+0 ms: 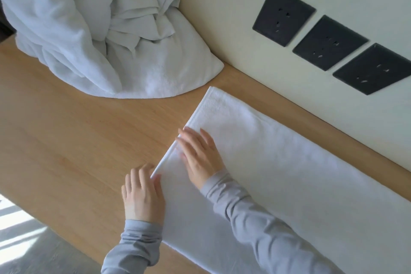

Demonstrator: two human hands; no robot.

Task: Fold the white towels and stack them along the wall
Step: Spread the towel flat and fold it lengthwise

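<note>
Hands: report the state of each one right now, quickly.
Left hand: open, fingers fairly straight, touching the edge of the flat towel.
Right hand: open, pressed flat on that towel, holding nothing.

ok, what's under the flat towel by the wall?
Wooden table shows beside the flat towel, so it lies on that. The right hand presses on top; left hand touches its edge. Anything beneath the cloth is covered.

Wood table (66,135) w/ flat towel (278,162) & crumpled towel heap (77,29)
</note>
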